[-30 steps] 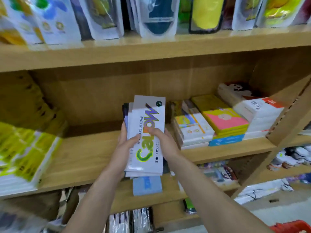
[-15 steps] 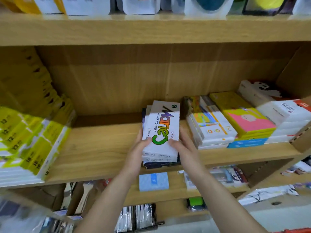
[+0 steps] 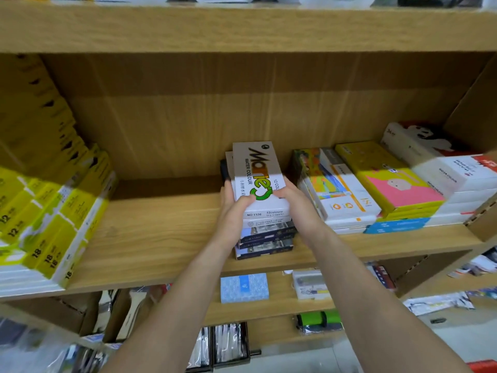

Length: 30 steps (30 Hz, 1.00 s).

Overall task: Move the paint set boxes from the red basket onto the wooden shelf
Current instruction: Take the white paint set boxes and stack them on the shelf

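Note:
A stack of paint set boxes (image 3: pixel 259 179) stands on the wooden shelf (image 3: pixel 150 238), a white water colour box on top and dark blue boxes (image 3: pixel 265 239) under it. My left hand (image 3: pixel 232 211) clasps the stack's left side with the thumb on the top box. My right hand (image 3: pixel 298 208) clasps its right side. The stack's bottom box rests on the shelf board near its front edge. Only a sliver of the red basket (image 3: pixel 481 366) shows at the bottom right corner.
Yellow boxes (image 3: pixel 51 211) are stacked at the shelf's left. More paint and art sets (image 3: pixel 376 189) lie in piles just right of my hands. A lower shelf holds a light blue box (image 3: pixel 244 288) and small packs. Bare board lies between the yellow boxes and my stack.
Both hands carried the stack forward and down onto the shelf board; it now sits deeper on the shelf. The view has come closer to the shelf.

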Available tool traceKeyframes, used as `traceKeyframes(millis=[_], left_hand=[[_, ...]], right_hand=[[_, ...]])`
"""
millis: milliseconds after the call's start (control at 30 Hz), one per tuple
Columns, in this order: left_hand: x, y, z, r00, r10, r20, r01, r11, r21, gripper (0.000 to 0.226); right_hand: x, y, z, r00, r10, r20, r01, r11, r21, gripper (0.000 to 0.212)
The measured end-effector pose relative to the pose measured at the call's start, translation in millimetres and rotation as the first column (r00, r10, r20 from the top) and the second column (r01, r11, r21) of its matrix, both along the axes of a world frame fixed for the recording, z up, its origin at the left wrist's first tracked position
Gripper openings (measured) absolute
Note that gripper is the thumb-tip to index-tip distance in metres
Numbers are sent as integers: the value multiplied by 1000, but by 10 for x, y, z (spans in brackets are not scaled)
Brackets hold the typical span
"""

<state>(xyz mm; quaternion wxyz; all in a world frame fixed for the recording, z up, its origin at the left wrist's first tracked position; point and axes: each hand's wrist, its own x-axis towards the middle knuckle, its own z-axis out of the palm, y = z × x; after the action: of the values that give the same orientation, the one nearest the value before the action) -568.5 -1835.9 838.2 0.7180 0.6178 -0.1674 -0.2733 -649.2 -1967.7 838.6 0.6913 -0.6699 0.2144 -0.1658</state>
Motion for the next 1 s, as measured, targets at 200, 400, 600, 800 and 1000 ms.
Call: traceKeyframes(millis=[200,400,600,800,1000], left_hand=[[-4,271,-107,973,-157,168,149,987,61,57],[52,526,-321,890,-323,323,163,885,437,131],[191,576,-403,894,-313,320,151,883,444,117],[169,601,-446,886,-278,371,109,902,417,105],[86,648,-475,816,-359,454,24,805,593,117]], right_hand=[[-153,163,-122,954,-281,104,294,946,-138,48],[-427,212,-298,997,-28,68,41,981,-190,65],[-621,215,-571,998,-67,-11,60,946,-319,75],[-527,253,-559,983,-181,-32,142,860,-491,73],[-635,293,-534,981,-145,-132,38,802,-597,85]])
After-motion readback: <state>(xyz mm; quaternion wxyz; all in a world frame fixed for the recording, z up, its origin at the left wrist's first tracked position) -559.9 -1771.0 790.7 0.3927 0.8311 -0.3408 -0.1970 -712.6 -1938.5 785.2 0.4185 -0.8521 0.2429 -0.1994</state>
